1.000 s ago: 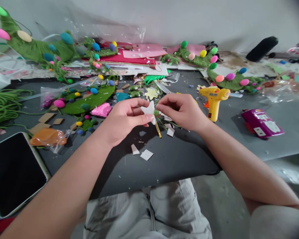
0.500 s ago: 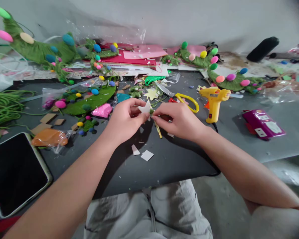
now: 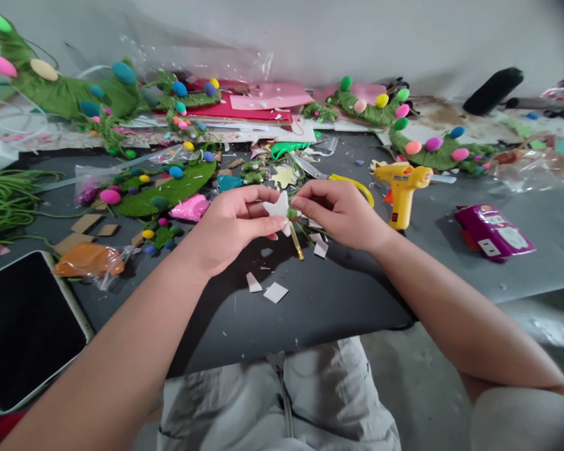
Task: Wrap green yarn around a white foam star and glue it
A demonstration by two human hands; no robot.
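My left hand (image 3: 235,219) pinches a white star-shaped cutout (image 3: 276,205) between thumb and fingers, above the dark table mat. At the star's right edge is my right hand (image 3: 345,213), its thumb and index finger pressed together; whatever they grip is too small to make out. Under the hands lies a gold pencil-like stick (image 3: 298,245). White scraps (image 3: 276,292) are scattered on the mat on the near side. Behind the fingers sits a pale yellow flower cutout (image 3: 284,176). Scissors with a yellow handle (image 3: 361,188) lie partly hidden behind my right hand.
A yellow glue gun (image 3: 402,191) stands to the right, with a purple packet (image 3: 494,232) beyond it. A tablet-like device (image 3: 31,326) and an orange bag (image 3: 91,260) are at left. Green garlands with coloured balls (image 3: 94,100) line the back.
My right hand has shifted slightly up and right from the star's lower edge. The star is turned more toward me, and another white scrap shows below my right hand.
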